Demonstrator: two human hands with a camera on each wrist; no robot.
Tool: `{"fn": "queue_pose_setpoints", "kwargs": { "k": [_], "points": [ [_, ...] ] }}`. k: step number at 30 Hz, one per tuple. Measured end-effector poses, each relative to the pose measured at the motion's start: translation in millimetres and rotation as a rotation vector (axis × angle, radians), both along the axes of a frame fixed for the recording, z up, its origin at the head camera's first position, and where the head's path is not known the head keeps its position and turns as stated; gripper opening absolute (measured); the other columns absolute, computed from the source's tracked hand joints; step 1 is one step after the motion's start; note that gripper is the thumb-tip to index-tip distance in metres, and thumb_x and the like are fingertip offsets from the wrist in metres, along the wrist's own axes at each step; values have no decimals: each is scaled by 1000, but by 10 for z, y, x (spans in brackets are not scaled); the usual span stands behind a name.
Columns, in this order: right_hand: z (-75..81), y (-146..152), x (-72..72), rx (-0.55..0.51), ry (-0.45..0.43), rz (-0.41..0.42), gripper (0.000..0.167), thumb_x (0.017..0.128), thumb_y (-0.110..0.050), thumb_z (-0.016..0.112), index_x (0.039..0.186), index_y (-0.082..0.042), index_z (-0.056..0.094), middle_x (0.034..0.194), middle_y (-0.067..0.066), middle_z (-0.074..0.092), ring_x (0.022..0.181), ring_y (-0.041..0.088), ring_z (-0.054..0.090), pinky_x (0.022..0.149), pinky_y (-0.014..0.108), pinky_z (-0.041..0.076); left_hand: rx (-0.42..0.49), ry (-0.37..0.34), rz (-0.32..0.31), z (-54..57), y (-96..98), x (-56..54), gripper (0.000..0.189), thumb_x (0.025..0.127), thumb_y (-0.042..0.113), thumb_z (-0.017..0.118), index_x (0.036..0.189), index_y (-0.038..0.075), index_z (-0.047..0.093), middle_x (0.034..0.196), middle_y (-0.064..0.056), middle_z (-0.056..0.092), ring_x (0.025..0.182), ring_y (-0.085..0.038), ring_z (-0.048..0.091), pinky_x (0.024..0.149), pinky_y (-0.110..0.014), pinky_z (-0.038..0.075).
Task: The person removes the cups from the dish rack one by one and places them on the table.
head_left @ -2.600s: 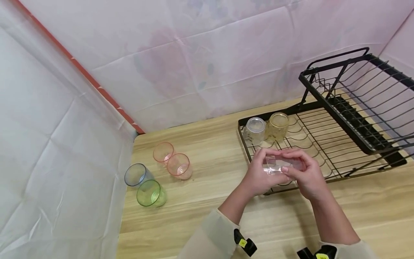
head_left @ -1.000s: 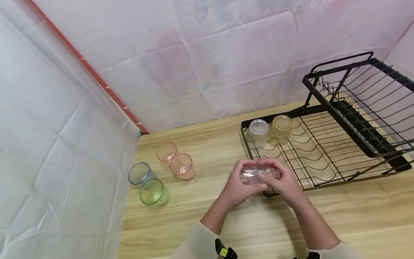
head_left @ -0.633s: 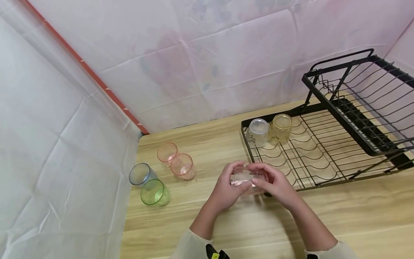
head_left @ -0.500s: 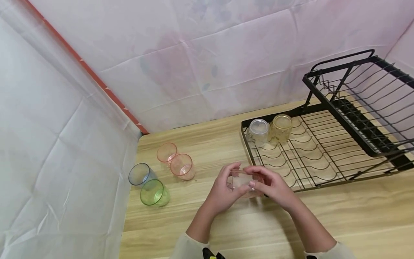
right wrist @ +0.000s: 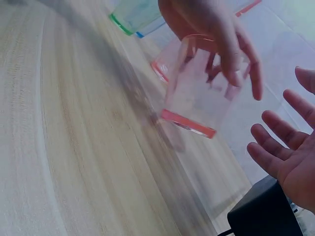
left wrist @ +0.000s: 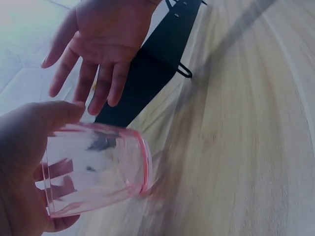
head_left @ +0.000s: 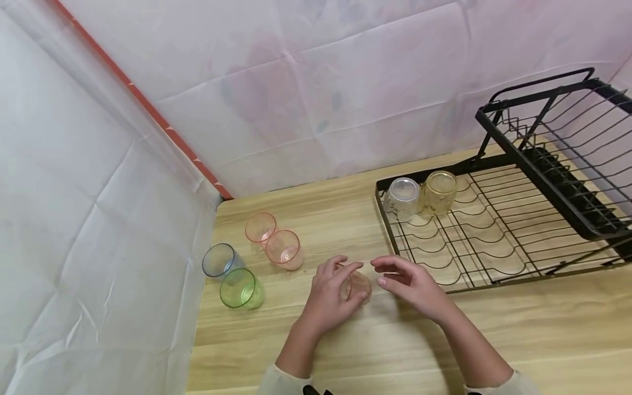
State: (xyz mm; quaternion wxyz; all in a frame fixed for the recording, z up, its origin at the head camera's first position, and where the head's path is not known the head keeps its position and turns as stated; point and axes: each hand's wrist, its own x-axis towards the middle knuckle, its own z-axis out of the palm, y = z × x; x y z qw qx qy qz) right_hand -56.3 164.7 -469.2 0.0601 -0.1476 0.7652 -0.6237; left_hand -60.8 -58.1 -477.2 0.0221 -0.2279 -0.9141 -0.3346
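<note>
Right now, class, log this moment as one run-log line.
left hand: holds pink glass | right hand: apart from it, holding nothing | black rack: clear glass, amber glass side by side

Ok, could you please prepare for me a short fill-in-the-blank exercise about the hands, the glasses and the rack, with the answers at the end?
1. The left hand grips a pink glass, while the right hand holds ____.
2. The black rack bears ____ glasses in all.
3. Beside the clear glass on the rack stands a ____ one.
4. The glass nearest to the blue glass is ____.

Missing words: nothing; two; yellow; green.
</note>
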Motion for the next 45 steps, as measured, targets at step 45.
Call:
{"fn": "queue_pose_setpoints", "kwargs": {
  "k": [45],
  "points": [
    [367,322,-451,20,101,-266,27,96,-7,62,118,8,60,109,-4,65,100,7,62,86,13,51,-516,133,339,-74,-449,-30,69,90,27,64,153,16,37,166,-10,8,153,-27,4,120,-56,12]
  ]
}}
